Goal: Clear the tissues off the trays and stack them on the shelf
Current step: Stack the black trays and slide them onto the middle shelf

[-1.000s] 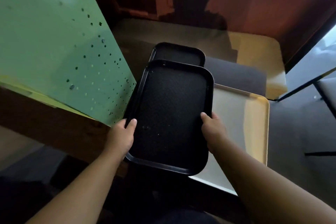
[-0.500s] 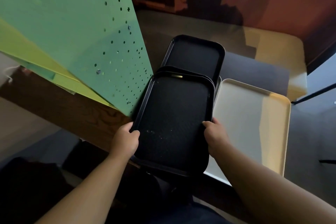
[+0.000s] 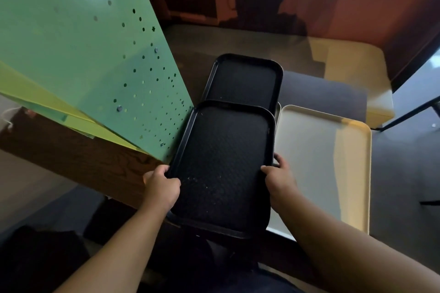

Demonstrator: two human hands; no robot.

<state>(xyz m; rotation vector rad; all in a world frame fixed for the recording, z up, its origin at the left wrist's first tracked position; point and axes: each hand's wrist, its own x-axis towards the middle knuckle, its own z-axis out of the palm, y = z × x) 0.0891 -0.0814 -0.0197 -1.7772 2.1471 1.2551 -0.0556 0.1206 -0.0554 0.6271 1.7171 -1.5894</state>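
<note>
I hold a black textured tray (image 3: 226,164) by its two long edges. My left hand (image 3: 162,185) grips the left rim and my right hand (image 3: 281,181) grips the right rim. A few pale crumbs speckle the tray's near part; no tissue shows on it. Its far end overlaps a second black tray (image 3: 245,81) that lies flat behind it. To the right lies a cream tray (image 3: 321,164), bare inside, its left edge partly under the held tray.
A green perforated panel (image 3: 95,54) leans in at the left, close to the held tray's left rim, with yellow sheets below it. A dark wooden surface (image 3: 78,164) runs under the panel. A cream cushioned seat (image 3: 357,64) stands at the back right.
The held black tray has come nearer to me and to the right, uncovering more of the far black tray. Both hands keep their grip on the rims.
</note>
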